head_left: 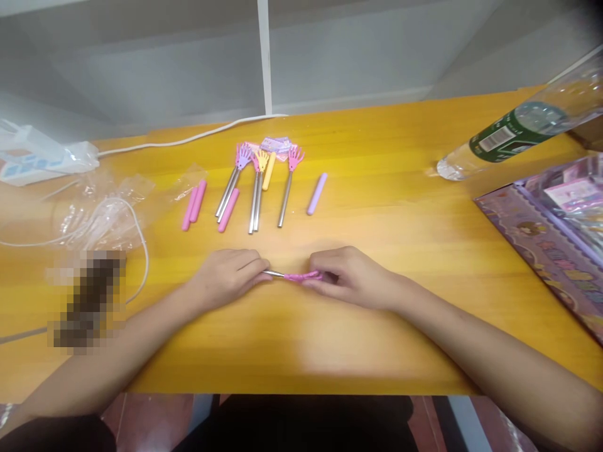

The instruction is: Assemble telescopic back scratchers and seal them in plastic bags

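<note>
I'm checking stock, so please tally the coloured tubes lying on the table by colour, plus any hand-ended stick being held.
Pink tubes: 3
Yellow tube: 1
Purple tube: 1
Held pink hand-ended stick: 1
Total: 6

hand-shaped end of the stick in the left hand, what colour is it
The hand-shaped end is pink, as the head view shows.

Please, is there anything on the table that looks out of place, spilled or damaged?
I see nothing clearly spilled or damaged. The crumpled plastic at the left looks untidy: it lies loose, with a white cable looping across it. The pixelated patch just below hides what is there, so I cannot judge that spot.
</note>
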A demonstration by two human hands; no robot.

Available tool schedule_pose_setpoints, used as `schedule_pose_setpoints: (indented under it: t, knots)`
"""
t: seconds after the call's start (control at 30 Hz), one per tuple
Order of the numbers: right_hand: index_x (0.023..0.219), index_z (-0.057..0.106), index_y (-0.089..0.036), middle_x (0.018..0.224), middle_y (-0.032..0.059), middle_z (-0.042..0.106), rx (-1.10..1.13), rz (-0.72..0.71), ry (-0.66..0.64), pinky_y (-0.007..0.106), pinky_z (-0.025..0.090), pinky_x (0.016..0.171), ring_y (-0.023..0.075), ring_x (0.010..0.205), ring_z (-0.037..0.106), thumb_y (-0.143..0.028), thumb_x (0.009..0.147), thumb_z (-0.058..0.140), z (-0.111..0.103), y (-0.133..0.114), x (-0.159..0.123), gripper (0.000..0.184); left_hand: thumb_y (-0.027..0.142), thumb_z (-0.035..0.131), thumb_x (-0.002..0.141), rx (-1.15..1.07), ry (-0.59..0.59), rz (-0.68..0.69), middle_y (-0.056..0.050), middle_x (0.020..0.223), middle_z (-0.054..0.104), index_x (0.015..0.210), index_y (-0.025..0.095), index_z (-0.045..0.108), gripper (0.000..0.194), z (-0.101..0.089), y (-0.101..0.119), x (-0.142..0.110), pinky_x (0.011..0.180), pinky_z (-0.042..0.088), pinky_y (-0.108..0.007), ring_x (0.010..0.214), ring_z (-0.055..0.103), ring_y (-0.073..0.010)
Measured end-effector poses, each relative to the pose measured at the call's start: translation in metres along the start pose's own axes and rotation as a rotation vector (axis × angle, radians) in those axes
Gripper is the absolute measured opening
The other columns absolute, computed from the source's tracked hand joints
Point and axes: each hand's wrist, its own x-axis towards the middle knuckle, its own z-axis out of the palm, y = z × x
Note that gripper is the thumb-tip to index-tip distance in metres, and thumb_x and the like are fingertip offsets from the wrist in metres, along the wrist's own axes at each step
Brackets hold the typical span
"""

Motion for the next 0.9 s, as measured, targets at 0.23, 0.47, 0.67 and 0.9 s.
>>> schedule_pose_setpoints:
  t: [0.23,0.47,0.67,0.9]
  knots:
    - [0.081,0.062,-0.018,0.072,-0.002,0.057,0.044,-0.017,-0.069,0.025,0.034,0.062,0.0109,0.062,0.049,-0.042,0.11,0.058,-0.014,0.004,0.0,0.038,0.031,0.063,0.107,0.065,0.036,0.028,-0.002,0.085,0.072,0.111,0.02,0.064,0.012,-0.002,0.003,0.004,0.063,0.045,-0.031,0.072,0.065,-0.0166]
    - [0.076,0.064,-0.018,0.063,-0.0043,0.05,0.134,0.007,-0.001,0.024,0.029,0.053,0.0087,0.055,0.04,-0.038,0.104,0.066,-0.051,0.016,-0.013,0.034,0.024,0.062,0.106,0.166,0.1,-0.023,0.0,0.078,0.068,0.107,0.021,0.065,0.004,-0.007,-0.005,0.001,0.061,0.043,-0.032,0.069,0.062,-0.0163]
    - [0.069,0.065,-0.018,0.061,-0.0011,0.053,0.229,0.194,0.148,0.028,0.028,0.052,0.0113,0.055,0.043,-0.057,0.095,0.076,-0.084,0.031,-0.033,0.048,0.026,0.058,0.108,0.227,0.125,-0.08,-0.001,0.074,0.069,0.106,0.022,0.069,0.012,-0.01,-0.014,0.0,0.062,0.043,-0.031,0.067,0.063,-0.0159]
    - [0.054,0.044,-0.024,0.051,-0.0034,0.029,0.516,0.094,0.707,0.032,0.021,0.051,0.0111,0.046,0.027,-0.063,0.082,0.086,-0.107,0.049,-0.041,0.064,0.025,0.058,0.108,0.256,0.176,-0.143,-0.002,0.081,0.074,0.108,0.021,0.07,0.013,-0.014,-0.028,-0.002,0.064,0.046,-0.03,0.071,0.068,-0.0174]
